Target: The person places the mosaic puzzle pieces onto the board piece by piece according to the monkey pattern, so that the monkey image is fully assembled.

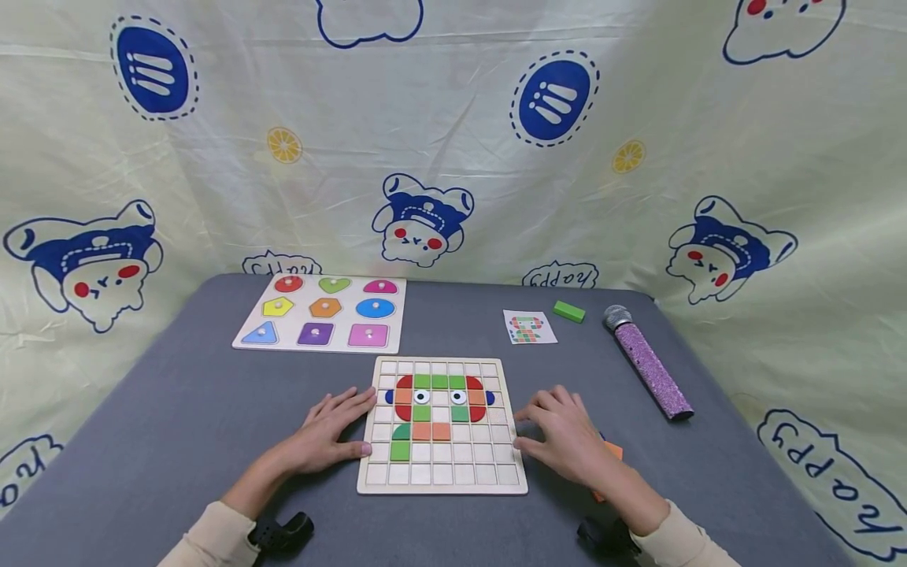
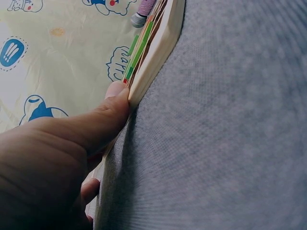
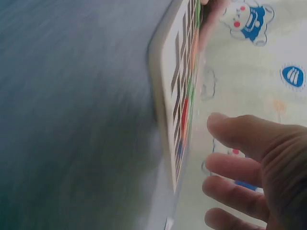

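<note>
A square wooden grid board (image 1: pixel 442 490) lies on the table with red, green, orange and blue pieces and two eye pieces set in its upper and left squares. At its left edge my left hand (image 1: pixel 329 433) rests, fingers extended; the left wrist view shows the thumb (image 2: pixel 117 93) against the rim. My right hand (image 1: pixel 563 433) is beside the board's right edge, and in the right wrist view its loosely bent fingers (image 3: pixel 235 167) stand apart from the board with nothing between them. Orange pieces (image 1: pixel 613 450) are partly hidden under the right wrist.
A shape puzzle board (image 1: pixel 340 340) with colored pieces lies at the back left. Toward the back right are a small pattern card (image 1: pixel 527 327), a green block (image 1: pixel 569 312) and a purple glittery microphone (image 1: pixel 652 366). A printed cloth hangs behind the grey table.
</note>
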`<state>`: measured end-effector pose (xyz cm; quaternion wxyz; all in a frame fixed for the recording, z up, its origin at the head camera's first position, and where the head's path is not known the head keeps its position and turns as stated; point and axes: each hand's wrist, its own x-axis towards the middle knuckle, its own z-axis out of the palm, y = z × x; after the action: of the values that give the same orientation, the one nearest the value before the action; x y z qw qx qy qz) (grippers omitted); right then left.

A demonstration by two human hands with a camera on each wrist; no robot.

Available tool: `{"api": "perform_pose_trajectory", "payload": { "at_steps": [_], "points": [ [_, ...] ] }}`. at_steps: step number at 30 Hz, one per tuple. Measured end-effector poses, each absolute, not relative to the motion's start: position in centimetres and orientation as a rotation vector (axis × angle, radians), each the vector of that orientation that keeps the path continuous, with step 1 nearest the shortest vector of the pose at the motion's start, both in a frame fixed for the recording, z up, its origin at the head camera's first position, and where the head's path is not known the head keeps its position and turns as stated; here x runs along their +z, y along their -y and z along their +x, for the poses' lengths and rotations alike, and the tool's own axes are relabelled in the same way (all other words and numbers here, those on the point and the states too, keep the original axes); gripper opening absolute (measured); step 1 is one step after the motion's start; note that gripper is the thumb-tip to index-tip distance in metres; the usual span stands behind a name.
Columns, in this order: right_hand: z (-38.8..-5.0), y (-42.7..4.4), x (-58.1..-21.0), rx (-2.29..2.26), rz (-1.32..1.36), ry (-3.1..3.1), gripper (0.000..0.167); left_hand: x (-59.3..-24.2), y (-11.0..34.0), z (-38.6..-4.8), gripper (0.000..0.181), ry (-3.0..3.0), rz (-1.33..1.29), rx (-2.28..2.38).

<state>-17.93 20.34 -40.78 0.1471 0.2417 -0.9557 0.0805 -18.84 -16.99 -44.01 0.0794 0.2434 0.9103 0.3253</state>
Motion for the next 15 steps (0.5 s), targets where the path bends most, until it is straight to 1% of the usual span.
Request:
{"api": "perform_pose_trajectory", "payload": {
  "at_steps": [5, 15],
  "points": [
    [-17.2, -23.3, -40.5, 0.219, 0.676, 2.763, 0.03, -44.1, 17.0, -18.9, 0.076, -2.731, 0.725, 0.964],
    [-15.7, -27.8, -40.0, 0.277, 0.764, 2.88, 0.028, -44.5, 16.9, -19.0, 0.076, -2.74, 0.723, 0.96]
  ]
}}
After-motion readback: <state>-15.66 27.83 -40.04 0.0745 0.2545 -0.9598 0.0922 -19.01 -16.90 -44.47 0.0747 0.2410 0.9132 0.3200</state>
